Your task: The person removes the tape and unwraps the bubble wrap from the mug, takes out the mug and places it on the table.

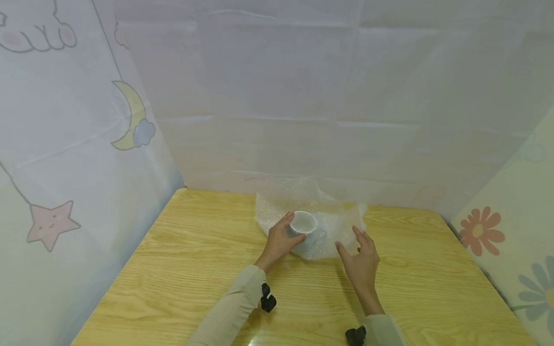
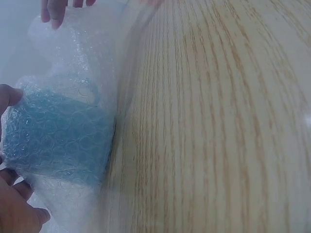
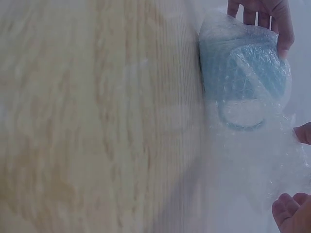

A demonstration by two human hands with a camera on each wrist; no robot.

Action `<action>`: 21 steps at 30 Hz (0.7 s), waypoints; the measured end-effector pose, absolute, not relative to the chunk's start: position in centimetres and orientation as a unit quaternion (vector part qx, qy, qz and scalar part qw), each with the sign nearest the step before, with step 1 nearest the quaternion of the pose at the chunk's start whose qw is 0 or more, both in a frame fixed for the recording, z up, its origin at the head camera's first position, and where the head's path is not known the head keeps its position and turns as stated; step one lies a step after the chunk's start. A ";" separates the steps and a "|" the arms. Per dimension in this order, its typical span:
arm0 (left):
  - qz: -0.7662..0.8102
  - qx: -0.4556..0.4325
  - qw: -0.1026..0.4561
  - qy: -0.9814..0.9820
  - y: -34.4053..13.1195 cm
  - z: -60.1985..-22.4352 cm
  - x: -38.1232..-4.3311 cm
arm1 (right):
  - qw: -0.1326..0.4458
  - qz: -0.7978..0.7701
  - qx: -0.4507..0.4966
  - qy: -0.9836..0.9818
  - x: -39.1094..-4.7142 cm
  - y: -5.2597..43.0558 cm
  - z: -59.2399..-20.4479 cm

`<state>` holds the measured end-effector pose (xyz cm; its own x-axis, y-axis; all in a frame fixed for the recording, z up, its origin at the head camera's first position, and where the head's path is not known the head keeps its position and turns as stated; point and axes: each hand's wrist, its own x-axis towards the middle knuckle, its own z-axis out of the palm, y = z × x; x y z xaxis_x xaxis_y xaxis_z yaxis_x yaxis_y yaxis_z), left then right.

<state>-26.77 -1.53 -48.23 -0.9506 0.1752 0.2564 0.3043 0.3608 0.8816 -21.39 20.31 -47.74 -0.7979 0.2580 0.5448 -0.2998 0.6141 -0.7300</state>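
Observation:
A light blue mug (image 1: pixel 303 222) with a pale inside stands upright on bubble wrap (image 1: pixel 331 221), which covers its side. My left hand (image 1: pixel 280 240) grips the mug through the wrap, with thumb and fingers on opposite sides near the rim. The mug's handle (image 3: pixel 243 127) shows through the plastic in the right wrist view, pointing toward my right hand (image 1: pixel 361 259). That hand is at the loose right end of the wrap, with thumb and fingers spread apart. Whether its fingertips touch the plastic is unclear.
The wood-grain table (image 1: pixel 182 269) lies under the wrap. A pale cloth backdrop (image 1: pixel 277 96) rises right behind its far edge, with printed cloth walls at left (image 1: pixel 65 144) and right (image 1: pixel 519 192). Black devices (image 1: pixel 268 298) are on both wrists.

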 end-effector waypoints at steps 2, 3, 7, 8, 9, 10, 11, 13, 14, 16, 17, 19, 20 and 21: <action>-0.545 -0.146 0.060 -0.823 -1.5 -48.2 -26.8 | 0.310 0.438 0.007 -0.844 -21.4 20.5 -47.9; -0.546 -0.146 0.061 -0.823 -1.6 -48.2 -26.7 | 0.304 0.435 0.003 -0.848 -21.4 20.5 -47.9; -0.551 -0.149 0.065 -0.819 -1.6 -48.3 -26.7 | 0.274 0.434 -0.016 -0.858 -21.4 20.9 -48.2; -0.553 -0.149 0.064 -0.817 -1.6 -48.2 -26.7 | 0.266 0.433 -0.020 -0.861 -21.4 21.0 -48.3; -0.555 -0.149 0.064 -0.816 -1.6 -48.2 -26.7 | 0.261 0.433 -0.024 -0.863 -21.5 21.1 -48.4; -0.556 -0.149 0.064 -0.815 -1.6 -48.2 -26.6 | 0.256 0.433 -0.027 -0.864 -21.5 21.2 -48.5; -0.558 -0.149 0.062 -0.814 -1.7 -48.2 -26.6 | 0.253 0.433 -0.030 -0.865 -21.6 21.3 -48.6; -0.556 -0.148 0.063 -0.816 -1.7 -48.2 -26.6 | 0.250 0.429 -0.033 -0.868 -21.6 21.4 -48.8; -0.555 -0.148 0.063 -0.816 -1.7 -48.2 -26.6 | 0.248 0.427 -0.035 -0.869 -21.7 21.5 -48.8; -0.550 -0.147 0.062 -0.820 -1.6 -48.2 -26.7 | 0.240 0.426 -0.039 -0.872 -21.7 21.6 -48.9; -0.548 -0.148 0.064 -0.821 -1.6 -48.2 -26.7 | 0.234 0.424 -0.042 -0.874 -21.7 21.6 -48.9; -0.543 -0.147 0.065 -0.824 -1.6 -48.2 -26.7 | 0.217 0.424 -0.047 -0.878 -21.6 21.8 -48.9; -0.543 -0.147 0.064 -0.825 -1.6 -48.1 -26.6 | 0.207 0.425 -0.049 -0.880 -21.6 21.8 -48.9; -0.542 -0.147 0.066 -0.825 -1.6 -48.0 -26.6 | 0.196 0.423 -0.050 -0.883 -21.5 21.9 -48.9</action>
